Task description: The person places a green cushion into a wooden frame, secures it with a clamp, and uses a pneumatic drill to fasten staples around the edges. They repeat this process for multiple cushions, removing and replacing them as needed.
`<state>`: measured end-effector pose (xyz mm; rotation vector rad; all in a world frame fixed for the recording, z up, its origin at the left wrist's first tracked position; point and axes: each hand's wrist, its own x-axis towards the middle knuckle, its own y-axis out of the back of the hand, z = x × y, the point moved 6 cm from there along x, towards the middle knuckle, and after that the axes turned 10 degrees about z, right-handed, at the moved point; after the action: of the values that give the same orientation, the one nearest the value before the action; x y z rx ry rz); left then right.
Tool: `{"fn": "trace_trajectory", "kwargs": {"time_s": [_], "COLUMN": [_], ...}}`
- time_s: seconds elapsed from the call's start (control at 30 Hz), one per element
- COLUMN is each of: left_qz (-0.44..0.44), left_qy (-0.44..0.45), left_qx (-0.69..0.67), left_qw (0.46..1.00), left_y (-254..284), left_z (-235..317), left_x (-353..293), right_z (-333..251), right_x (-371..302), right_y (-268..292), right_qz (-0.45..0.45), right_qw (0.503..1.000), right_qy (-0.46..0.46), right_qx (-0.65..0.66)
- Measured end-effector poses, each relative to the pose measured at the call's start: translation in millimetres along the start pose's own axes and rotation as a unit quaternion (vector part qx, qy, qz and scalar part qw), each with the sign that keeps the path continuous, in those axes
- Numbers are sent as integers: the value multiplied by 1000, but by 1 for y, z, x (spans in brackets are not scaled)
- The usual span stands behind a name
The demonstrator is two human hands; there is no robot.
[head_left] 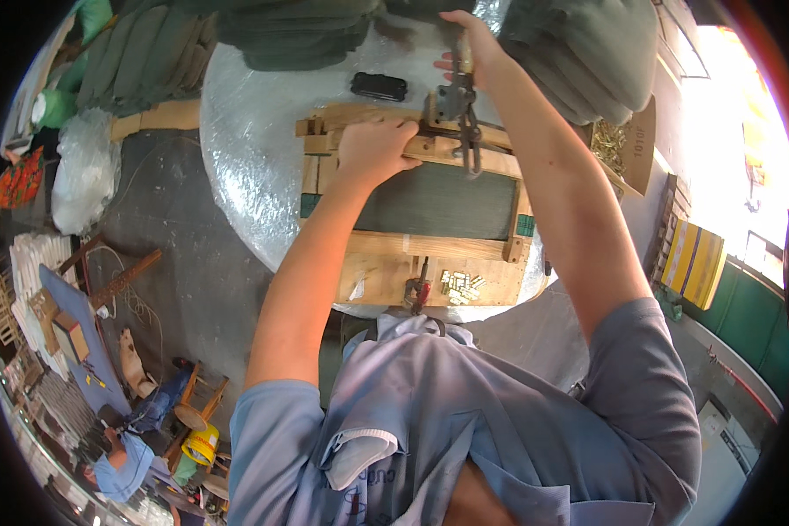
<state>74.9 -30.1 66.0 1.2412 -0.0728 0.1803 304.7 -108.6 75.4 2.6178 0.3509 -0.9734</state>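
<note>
A wooden frame (pixel 430 245) with a grey-green sheet (pixel 451 206) inside it lies on a wooden board in front of me. My left hand (pixel 377 151) is closed over the frame's far bar, thumb on the near side. Fixed at the far bar is a dark metal toggle clamp (pixel 454 103), its lever pointing away from me. Beside that lever, my right hand (pixel 482 54) has its fingers spread, with the palm against or close to the lever. A red-handled tool (pixel 419 294) and a pile of small brass-coloured pieces (pixel 461 287) lie on the board's near part.
The round table (pixel 245 167) has a plastic-wrapped top. A black phone-like object (pixel 379 86) lies beyond the frame. Stacks of grey-green sheets (pixel 298 31) stand along the far side, more at right (pixel 579 61). A carton (pixel 631 145) is at right; another person (pixel 123 465) sits lower left.
</note>
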Motion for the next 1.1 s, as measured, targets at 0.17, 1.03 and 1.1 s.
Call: {"fn": "trace_trajectory", "kwargs": {"time_s": [0.17, 1.03, 1.1], "left_qz": [-40, 368, 231], "left_qy": [-5, 499, 541], "left_qx": [-2, 53, 22], "left_qw": [999, 783, 808], "left_y": [-6, -33, -39], "left_z": [3, -95, -86], "left_x": [7, -115, -102], "right_z": [12, 157, 239], "right_x": [25, -99, -111], "right_y": [15, 151, 190], "right_qz": [2, 161, 344], "right_qw": [1000, 925, 902], "right_qy": [-6, 305, 255], "right_qx": [-12, 157, 45]}}
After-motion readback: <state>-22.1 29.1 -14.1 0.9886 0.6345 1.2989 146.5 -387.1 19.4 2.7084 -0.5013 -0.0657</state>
